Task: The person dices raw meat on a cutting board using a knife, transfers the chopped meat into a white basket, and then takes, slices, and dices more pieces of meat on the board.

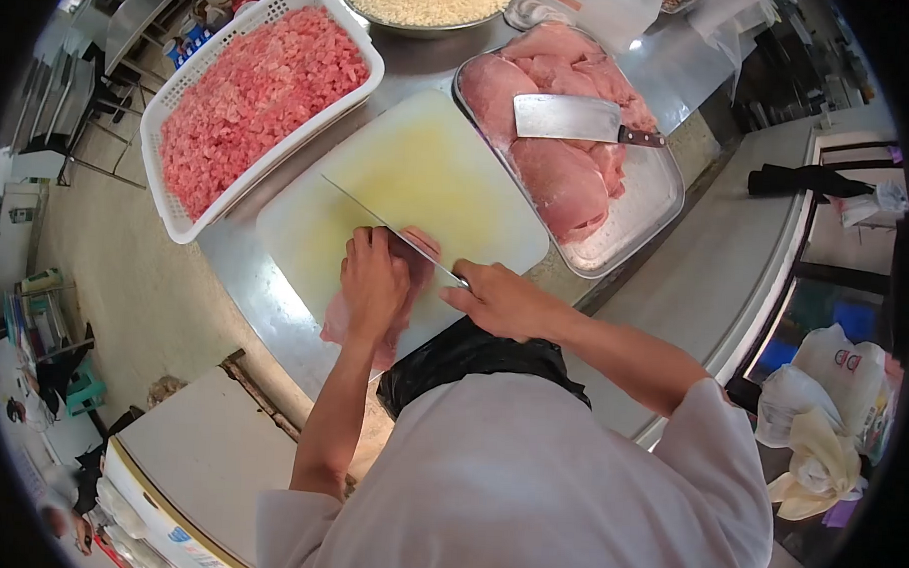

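My right hand (497, 300) is closed around the handle of a long knife (377, 217). Its thin blade slants up and left across a piece of raw pink meat (414, 298). Curled fingers of my left hand (375, 279) grip that piece close beside the blade, hiding part of it. The meat lies at the near edge of a white cutting board (429, 163) with a yellowish middle. To the right, a metal tray (632, 215) holds large slabs of raw meat (558, 187), and a cleaver (568, 118) with a dark handle rests flat on top.
A white perforated basket (183, 219) full of diced meat (266, 102) stands left of the board. Behind it is a bowl of pale crumbly bits (429, 1). Everything sits on a steel table (274, 298). Plastic bags (821, 397) lie far right.
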Demonstrator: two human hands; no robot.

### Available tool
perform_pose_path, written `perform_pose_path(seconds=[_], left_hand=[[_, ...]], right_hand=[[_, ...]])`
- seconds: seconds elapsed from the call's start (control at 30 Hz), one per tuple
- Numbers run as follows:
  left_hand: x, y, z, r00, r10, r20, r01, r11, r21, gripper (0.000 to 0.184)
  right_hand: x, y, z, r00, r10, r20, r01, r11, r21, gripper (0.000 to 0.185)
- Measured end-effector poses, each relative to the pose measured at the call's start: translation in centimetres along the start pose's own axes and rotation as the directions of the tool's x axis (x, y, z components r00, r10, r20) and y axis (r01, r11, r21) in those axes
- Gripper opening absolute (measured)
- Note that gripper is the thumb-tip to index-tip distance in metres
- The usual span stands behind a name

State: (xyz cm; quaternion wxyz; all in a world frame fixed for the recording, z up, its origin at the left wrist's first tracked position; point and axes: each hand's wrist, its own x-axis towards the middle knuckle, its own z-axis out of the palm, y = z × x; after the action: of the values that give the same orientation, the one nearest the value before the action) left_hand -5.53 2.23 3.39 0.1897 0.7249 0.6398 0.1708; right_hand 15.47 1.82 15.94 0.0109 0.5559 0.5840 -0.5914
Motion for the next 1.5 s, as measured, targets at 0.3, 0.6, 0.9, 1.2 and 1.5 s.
perform_pose_path(seconds=[0.3,0.6,0.9,1.2,1.5], left_hand=[[0.1,-0.9,-0.1,0.984,-0.126,-0.122,0.066,0.91,-0.41,0.031],[10.8,4.0,-3.3,0.828,0.499,0.255,-0.46,0.865,-0.198,0.016],[11.9,5.4,-1.4,0.602,0.136,0.787,-0.441,0.878,0.186,0.02],[10.7,6.8,-1.4,0.72,0.051,0.692,-0.448,0.796,0.408,0.02],[6.4,5.0,-5.9,0.981,0.071,-0.18,-0.101,0.982,-0.16,0.036]], right_hand=[[6.8,6.2,5.1,0.873,-0.402,-0.275,0.398,0.915,-0.075,0.053],[6.1,5.6,3.7,0.947,-0.285,-0.145,0.287,0.958,-0.014,0.061],[6.7,8.7,4.5,0.929,-0.353,-0.113,0.369,0.91,0.19,0.073],[7.1,8.3,3.0,0.924,-0.38,-0.038,0.38,0.905,0.19,0.074],[3.6,10.5,1.4,0.96,-0.277,-0.033,0.278,0.943,0.185,0.065]])
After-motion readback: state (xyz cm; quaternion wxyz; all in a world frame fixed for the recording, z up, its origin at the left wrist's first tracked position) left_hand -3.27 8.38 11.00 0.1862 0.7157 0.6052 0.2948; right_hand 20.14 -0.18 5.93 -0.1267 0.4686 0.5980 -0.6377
